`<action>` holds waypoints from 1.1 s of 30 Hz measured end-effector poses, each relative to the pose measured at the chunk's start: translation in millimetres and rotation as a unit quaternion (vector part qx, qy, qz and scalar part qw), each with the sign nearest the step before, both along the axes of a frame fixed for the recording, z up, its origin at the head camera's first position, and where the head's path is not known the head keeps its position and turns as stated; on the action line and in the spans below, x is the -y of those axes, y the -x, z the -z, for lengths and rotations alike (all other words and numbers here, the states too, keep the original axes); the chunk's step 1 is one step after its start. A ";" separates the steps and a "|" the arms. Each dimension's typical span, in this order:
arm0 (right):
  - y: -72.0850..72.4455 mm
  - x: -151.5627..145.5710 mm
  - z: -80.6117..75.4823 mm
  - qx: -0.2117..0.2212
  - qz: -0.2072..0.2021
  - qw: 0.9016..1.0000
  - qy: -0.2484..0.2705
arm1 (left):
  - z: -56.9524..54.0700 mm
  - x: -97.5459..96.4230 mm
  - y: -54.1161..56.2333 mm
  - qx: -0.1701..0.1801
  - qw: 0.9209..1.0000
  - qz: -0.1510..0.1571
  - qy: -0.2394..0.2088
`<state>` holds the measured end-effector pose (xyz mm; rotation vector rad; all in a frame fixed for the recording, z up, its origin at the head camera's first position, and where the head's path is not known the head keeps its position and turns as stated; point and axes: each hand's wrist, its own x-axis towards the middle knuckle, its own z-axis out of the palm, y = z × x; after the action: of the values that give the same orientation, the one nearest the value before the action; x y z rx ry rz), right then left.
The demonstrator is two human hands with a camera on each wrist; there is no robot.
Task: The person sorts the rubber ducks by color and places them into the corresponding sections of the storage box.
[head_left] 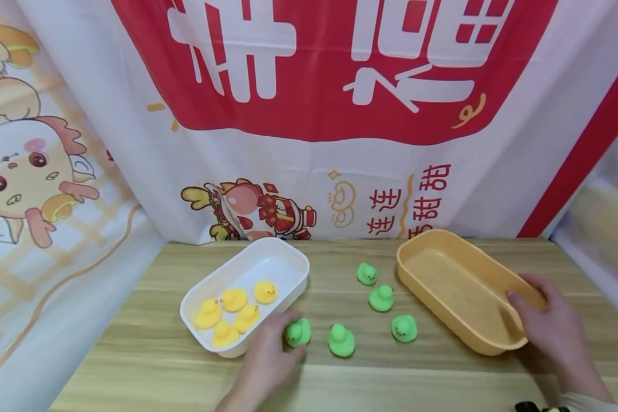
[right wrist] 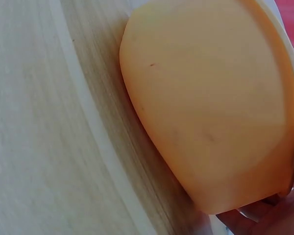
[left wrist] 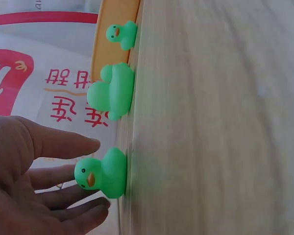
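My left hand [head_left: 269, 350] reaches around a green rubber duck [head_left: 299, 332] beside the white tub. In the left wrist view the thumb and spread fingers stand on either side of that duck's head, with a gap to the thumb. Farther right, my right hand [head_left: 552, 320] grips the near right end of an orange tub [head_left: 432, 306], thumb over the rim. The right wrist view shows the tub's outer wall [right wrist: 210, 107] with fingers at its lower end. More green ducks [head_left: 341, 341] sit on the table between the two tubs.
A white tub [head_left: 275, 269] on the left holds several yellow rubber ducks [head_left: 234, 299]. Printed cloth [head_left: 314, 189] hangs behind the wooden table [head_left: 350, 383], and more cloth stands at both sides. A small black object [head_left: 526, 407] shows at the bottom edge.
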<state>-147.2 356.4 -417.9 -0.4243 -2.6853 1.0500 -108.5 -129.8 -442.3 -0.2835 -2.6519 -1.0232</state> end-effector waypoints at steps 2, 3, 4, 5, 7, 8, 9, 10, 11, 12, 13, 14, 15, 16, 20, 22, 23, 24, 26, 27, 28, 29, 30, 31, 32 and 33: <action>-0.9 -1.2 0.5 -0.001 -0.001 1.000 0.000 | 4.6 1.7 1.5 0.010 1.000 -0.001 0.007; -1.2 -2.0 0.6 0.000 -0.002 1.000 0.001 | 3.4 1.9 1.0 0.017 1.000 0.001 0.008; -1.3 -2.9 0.7 0.000 -0.004 1.000 0.003 | 1.1 2.1 0.5 0.027 1.000 0.001 0.006; -1.7 -3.4 0.9 0.003 -0.004 1.000 0.003 | -3.8 1.8 -0.8 0.041 0.999 0.006 0.001; -2.7 -4.6 1.3 0.009 -0.006 1.000 0.007 | -16.6 1.0 -3.5 0.078 0.997 0.015 -0.022; -3.1 -5.2 1.5 0.012 -0.005 1.000 0.010 | -22.4 1.0 -4.6 0.097 0.994 0.020 -0.036; -3.5 -5.7 1.5 0.015 -0.005 1.000 0.014 | -27.7 1.4 -5.6 0.117 0.992 0.024 -0.051; -4.1 -6.0 1.6 0.018 -0.004 1.000 0.015 | -32.2 1.7 -6.2 0.135 0.988 0.027 -0.066; -4.6 -6.2 1.7 0.021 -0.002 1.000 0.017 | -35.3 2.0 -6.4 0.149 0.985 0.026 -0.081; -4.7 -6.6 1.5 0.023 -0.001 1.000 0.019 | -37.4 2.3 -6.5 0.159 0.982 0.026 -0.093; -4.8 -6.9 1.4 0.025 0.000 0.999 0.020 | -39.2 2.6 -6.9 0.167 0.980 0.025 -0.101; -4.9 -6.9 1.4 0.026 0.001 0.999 0.020 | -40.5 2.7 -7.4 0.171 0.979 0.023 -0.106; -5.0 -6.8 1.5 0.027 0.001 0.999 0.018 | -41.7 2.5 -8.0 0.171 0.979 0.023 -0.110; -5.1 -6.7 1.4 0.028 0.001 0.999 0.016 | -42.8 2.1 -8.8 0.167 0.979 0.024 -0.113; -4.6 -6.4 1.0 0.027 0.003 1.000 0.015 | -51.7 -1.5 -11.5 0.146 0.981 0.027 -0.123; -4.3 -6.4 0.2 0.026 0.003 1.000 0.016 | -59.0 -4.1 -11.5 0.128 0.982 0.034 -0.132; -4.1 -6.5 -0.2 0.026 0.003 1.000 0.017 | -63.3 -5.4 -10.8 0.122 0.983 0.037 -0.135; -4.0 -6.4 -0.6 0.026 0.002 0.999 0.018 | -68.1 -6.5 -9.9 0.116 0.983 0.041 -0.137; -4.1 -5.9 -1.2 0.025 -0.003 1.000 0.017 | -79.5 -9.2 -7.2 0.117 0.981 0.052 -0.145; -3.8 -5.9 -1.0 0.024 -0.005 1.000 0.018 | -85.1 -10.8 -4.8 0.118 0.980 0.060 -0.151; -3.8 -5.4 -0.7 0.022 -0.007 1.000 0.018 | -90.5 -12.7 -1.8 0.120 0.979 0.067 -0.153; -3.8 -4.8 -0.3 0.020 -0.009 1.000 0.017 | -96.0 -15.1 0.9 0.123 0.978 0.075 -0.153; -3.6 -4.3 0.0 0.018 -0.011 1.000 0.016 | -101.6 -18.2 3.7 0.127 0.977 0.083 -0.152; -3.6 -4.0 0.2 0.016 -0.013 1.000 0.016 | -106.5 -22.2 6.5 0.128 0.975 0.095 -0.153; -3.6 -3.8 0.7 0.014 -0.013 1.000 0.015 | -110.7 -27.0 9.6 0.126 0.975 0.108 -0.151; -3.8 -3.7 1.0 0.014 -0.012 1.000 0.017 | -114.1 -32.5 12.7 0.122 0.974 0.121 -0.151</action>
<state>-143.4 360.2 -418.9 -0.4170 -2.7072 1.1063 -121.2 -97.3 -328.2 -0.4486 -2.6631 -1.6129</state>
